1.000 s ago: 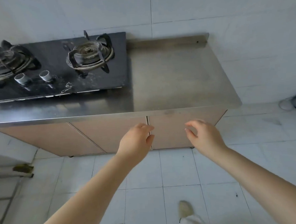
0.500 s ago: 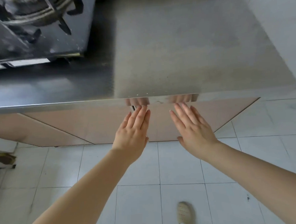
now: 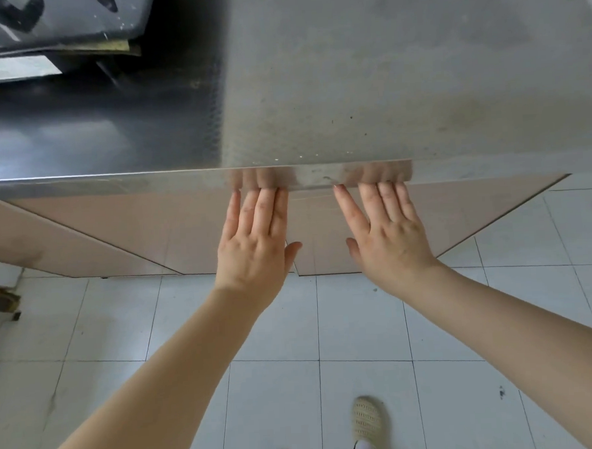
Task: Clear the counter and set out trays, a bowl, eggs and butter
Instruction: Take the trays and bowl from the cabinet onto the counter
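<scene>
The steel counter (image 3: 366,83) fills the top of the view. No trays, bowl, eggs or butter are visible. Below its front edge are beige cabinet doors (image 3: 151,238). My left hand (image 3: 254,243) and my right hand (image 3: 387,233) are both stretched flat with straight fingers against the tops of two adjoining doors. The fingertips reach up under the counter's lip, which mirrors them. Neither hand holds anything.
A black gas hob (image 3: 47,28) sits at the counter's top left. The floor (image 3: 361,324) is white tile. My slippered feet (image 3: 366,423) stand near the bottom edge. Some object lies at the far left on the floor (image 3: 0,301).
I have leaned in closer and lower. Both hands went from loosely curled in front of the doors to flat, with fingertips risen under the counter's lip.
</scene>
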